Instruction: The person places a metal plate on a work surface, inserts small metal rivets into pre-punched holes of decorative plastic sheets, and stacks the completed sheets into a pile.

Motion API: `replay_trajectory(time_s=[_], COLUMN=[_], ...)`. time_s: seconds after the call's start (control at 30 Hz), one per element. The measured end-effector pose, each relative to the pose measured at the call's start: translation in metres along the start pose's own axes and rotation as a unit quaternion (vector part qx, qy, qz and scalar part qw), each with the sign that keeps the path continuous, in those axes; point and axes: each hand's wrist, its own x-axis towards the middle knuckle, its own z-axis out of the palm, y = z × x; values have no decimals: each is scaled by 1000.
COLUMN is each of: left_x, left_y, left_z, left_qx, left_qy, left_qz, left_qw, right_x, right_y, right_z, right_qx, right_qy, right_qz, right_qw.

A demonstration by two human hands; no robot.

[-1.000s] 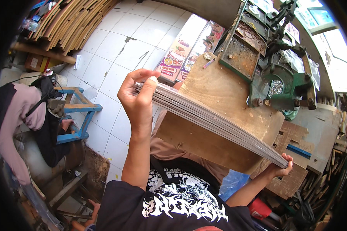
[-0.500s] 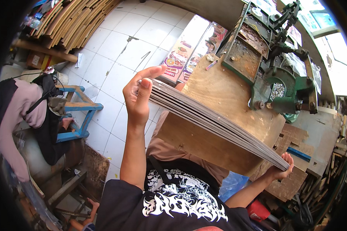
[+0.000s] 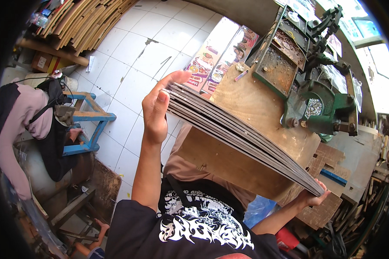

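Note:
A stack of thin grey-brown boards (image 3: 237, 133) slants across the middle, its edges turned up toward me. The stack spans my two hands, with dark gaps between some of the sheets. My left hand (image 3: 154, 113) grips the far left end, thumb on the near face and fingers reaching over behind. Around the lower right end curls my right hand (image 3: 316, 198), its palm hidden by the boards. Beneath the stack is a wooden worktable (image 3: 255, 105), partly covered by it.
A green metal machine (image 3: 317, 108) and a divided metal tray (image 3: 275, 60) stand at the table's far right. Cartons (image 3: 214, 56) lie beyond it. At left are a blue stool (image 3: 90, 114) and a person in a pink sleeve (image 3: 15, 142). Curved wood strips (image 3: 84, 23) fill the upper left.
The gaps between the boards look wider, and the left end of the stack has shifted slightly. The right hand's fingers, stretched up before, now fold against the end of the stack.

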Motion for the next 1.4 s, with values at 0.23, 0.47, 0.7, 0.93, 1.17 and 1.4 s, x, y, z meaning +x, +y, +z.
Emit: replay_trajectory(time_s=[0.23,0.47,0.7,0.93,1.17,1.4], left_x=[6,6,6,10,9,9], left_y=[-13,-3,-2,-1,-10,-9], left_z=[2,18,5,0,-1,-4], left_qx=[-5,-26,-14,-38,-84,-78], left_qy=[11,70,24,8,-55,-79], left_qz=[9,-60,-58,-49,-42,-54], left_qw=[1000,995,998,998,994,992], right_x=[9,19,11,16,15,10], right_y=[4,4,6,9,10,1], right_z=[9,-11,-3,-10,-12,-10], right_qx=[-91,-19,-14,-5,-40,-26], right_qy=[100,23,82,89,53,-14], right_qz=[-42,4,-3,-6,-29,-1], right_qw=[990,1000,997,996,997,1000])
